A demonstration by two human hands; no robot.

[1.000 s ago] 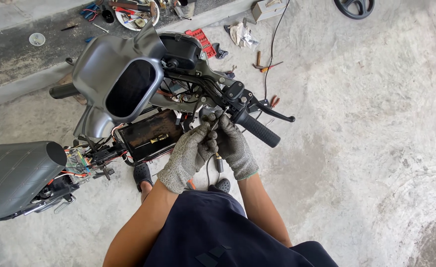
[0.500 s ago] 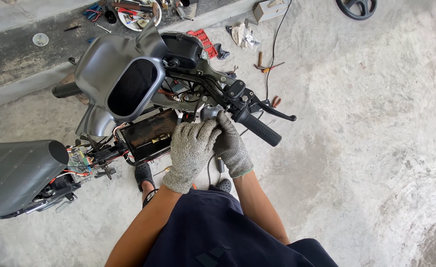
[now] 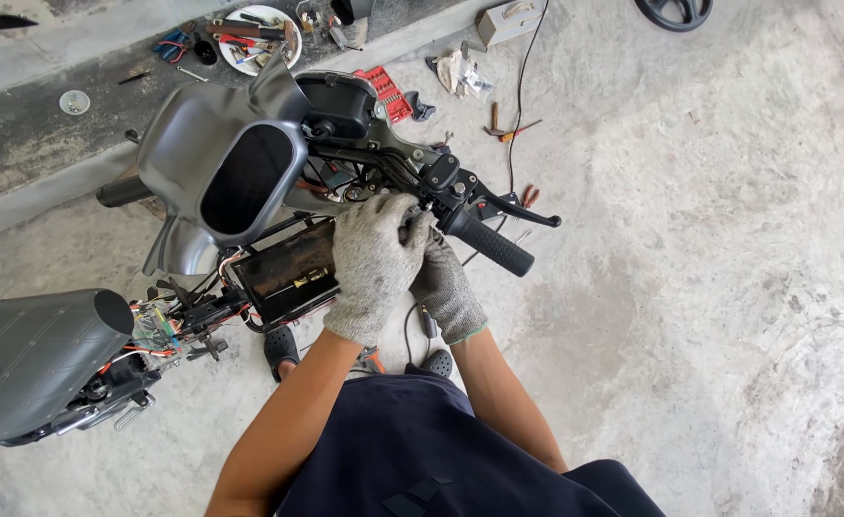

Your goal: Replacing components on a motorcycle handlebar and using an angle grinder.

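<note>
A stripped-down scooter stands across the left of the head view, its grey front cover (image 3: 213, 163) loose and its wiring exposed. My left hand (image 3: 374, 260), in a grey knit glove, lies over the frame just below the handlebar, fingers curled around something I cannot make out. My right hand (image 3: 444, 283), also gloved, is tucked against and partly under the left one, beside the black handlebar grip (image 3: 491, 245) and brake lever (image 3: 522, 211). An open black box (image 3: 283, 271) with a dirty inside sits just left of my hands.
The grey seat (image 3: 34, 354) is at the lower left. A white bowl of tools (image 3: 249, 33), a red socket tray (image 3: 383, 94), pliers (image 3: 508, 129) and rags lie on the concrete behind the scooter. A raised kerb runs along the top left. A black wheel (image 3: 675, 10) is at the top.
My left hand has slid up and over the right hand, toward the handlebar. The view has shifted slightly; the scooter has not moved.
</note>
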